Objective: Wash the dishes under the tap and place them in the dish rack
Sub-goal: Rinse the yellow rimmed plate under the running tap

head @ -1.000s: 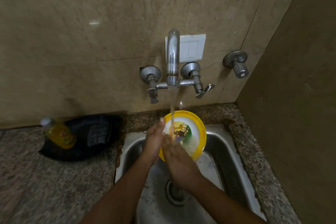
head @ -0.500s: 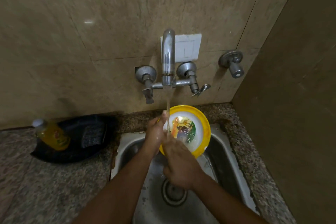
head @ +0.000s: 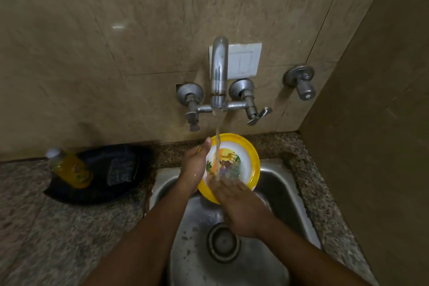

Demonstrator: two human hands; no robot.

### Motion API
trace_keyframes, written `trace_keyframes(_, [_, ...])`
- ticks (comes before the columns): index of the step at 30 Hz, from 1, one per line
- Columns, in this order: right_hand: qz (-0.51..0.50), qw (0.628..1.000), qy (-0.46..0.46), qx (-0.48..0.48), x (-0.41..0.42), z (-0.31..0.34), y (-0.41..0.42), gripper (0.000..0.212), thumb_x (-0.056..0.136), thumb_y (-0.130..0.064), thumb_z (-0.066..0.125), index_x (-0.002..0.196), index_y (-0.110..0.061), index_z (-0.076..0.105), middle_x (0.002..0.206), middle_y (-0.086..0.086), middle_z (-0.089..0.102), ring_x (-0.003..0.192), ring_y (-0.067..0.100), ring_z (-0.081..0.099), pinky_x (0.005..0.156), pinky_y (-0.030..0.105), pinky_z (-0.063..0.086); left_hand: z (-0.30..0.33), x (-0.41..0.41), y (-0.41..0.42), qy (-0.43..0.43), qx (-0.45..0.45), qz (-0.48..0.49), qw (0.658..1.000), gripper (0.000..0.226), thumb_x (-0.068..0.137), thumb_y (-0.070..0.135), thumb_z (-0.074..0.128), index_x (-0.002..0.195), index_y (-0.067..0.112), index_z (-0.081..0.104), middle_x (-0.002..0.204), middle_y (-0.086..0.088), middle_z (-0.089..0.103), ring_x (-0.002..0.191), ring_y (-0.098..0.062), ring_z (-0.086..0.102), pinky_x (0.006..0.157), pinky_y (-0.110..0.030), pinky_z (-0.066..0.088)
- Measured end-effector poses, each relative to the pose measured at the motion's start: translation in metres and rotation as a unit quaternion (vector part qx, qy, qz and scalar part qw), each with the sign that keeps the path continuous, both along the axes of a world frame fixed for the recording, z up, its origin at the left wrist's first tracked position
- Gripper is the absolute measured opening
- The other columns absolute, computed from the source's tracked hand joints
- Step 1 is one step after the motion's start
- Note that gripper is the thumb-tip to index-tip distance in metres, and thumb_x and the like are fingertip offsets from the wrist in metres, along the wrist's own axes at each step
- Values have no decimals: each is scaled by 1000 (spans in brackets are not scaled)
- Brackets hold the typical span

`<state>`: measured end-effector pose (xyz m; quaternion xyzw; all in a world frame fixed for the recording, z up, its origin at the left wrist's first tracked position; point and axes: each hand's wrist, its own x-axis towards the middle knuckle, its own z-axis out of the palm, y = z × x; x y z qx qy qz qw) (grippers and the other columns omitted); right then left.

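Yellow-rimmed plate [head: 246,158] is tilted over the sink [head: 276,183], face up to the tap [head: 219,76], so the stream hits the picture side and runs off. Left hand [head: 195,169] grips its left rim to steady it; right hand [head: 241,206], fingers flat, rubs the face. Soap bottle [head: 69,169] waits on the counter [head: 58,227].

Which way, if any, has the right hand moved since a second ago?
Yes, slightly: the right hand overlapped the top of the drain then; now it lies mostly up and right of it.
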<state>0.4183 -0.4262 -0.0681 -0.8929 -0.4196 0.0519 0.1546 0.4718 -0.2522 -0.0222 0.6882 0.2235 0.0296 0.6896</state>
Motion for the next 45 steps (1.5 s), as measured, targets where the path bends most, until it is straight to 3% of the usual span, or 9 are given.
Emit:
trace_keyframes(10, [19, 999, 45, -2, -11, -3, 6, 94, 61, -17, 75, 148, -24, 39, 146, 2, 52, 128, 24, 54, 107, 37, 43, 13, -2, 15, 17, 106, -66, 992, 53, 90, 53, 59, 74, 3, 60, 64, -10, 44, 57, -13, 45, 63, -31, 33])
trace_keyframes(16, [-35, 990, -137, 17, 0, 0, -9, 45, 76, -17, 47, 114, -18, 72, 112, 5, 72, 102, 24, 69, 91, 35, 54, 20, -10, 23, 33, 160, -94, 982, 51, 94, 48, 58, 58, 15, 44, 47, 4, 37, 45, -9, 40, 58, -32, 31])
trace_keyframes(21, [-87, 983, -150, 54, -11, -11, 6, 23, 66, -13, 66, 88, -17, 74, 74, 2, 71, 63, 22, 67, 55, 28, 51, 28, -36, 20, 53, -153, -68, 984, 20, 95, 36, 57, 101, 19, 66, 93, -5, 72, 80, -24, 70, 73, -39, 58])
trace_keyframes(24, [-125, 979, -150, 60, -11, -7, 14, 32, 61, -13, 74, 93, -17, 75, 67, 0, 68, 55, 21, 64, 48, 26, 47, 9, -62, 2, 54, -130, -85, 986, 27, 91, 45, 61, 115, 34, 63, 107, 4, 74, 97, -21, 72, 84, -44, 58])
trace_keyframes(29, [-89, 983, -104, 121, -24, 0, 43, 39, 74, -14, 57, 109, -15, 73, 94, 3, 74, 83, 20, 70, 74, 27, 54, 4, -55, -11, -4, 20, 108, 994, 30, 100, 42, 48, 115, 23, 66, 105, 8, 65, 101, -13, 58, 92, -29, 44])
trace_keyframes(32, [-61, 995, -30, 78, -24, -6, 32, 60, 83, -28, 59, 140, -11, 52, 139, 9, 57, 125, 24, 54, 105, 35, 44, 7, -51, 0, -11, 95, 95, 991, 29, 100, 39, 49, 76, 32, 62, 78, 13, 61, 79, -7, 56, 76, -27, 40])
trace_keyframes(39, [-45, 993, 85, 61, -39, -1, 32, 75, 92, -46, 44, 155, -11, 23, 161, 13, 23, 146, 23, 26, 120, 37, 21, 0, -42, 12, -22, 179, 33, 983, 35, 98, 44, 52, 72, 25, 65, 67, 4, 66, 65, -2, 60, 68, -26, 47])
trace_keyframes(42, [-56, 997, 42, 12, -26, -5, 15, 72, 97, -57, 28, 150, -8, 37, 153, 15, 39, 137, 30, 44, 115, 44, 30, -9, -46, 19, -14, 191, 27, 981, 44, 97, 47, 52, 69, 16, 62, 62, 1, 61, 67, -17, 58, 67, -34, 46])
trace_keyframes(45, [-74, 994, 83, -11, -30, -2, 29, 99, 87, -76, 4, 156, -7, 15, 162, 16, 15, 149, 30, 17, 122, 41, 8, 1, -41, 14, -11, 207, 1, 978, 43, 97, 45, 52, 69, 14, 62, 58, -1, 58, 62, -16, 56, 63, -33, 42])
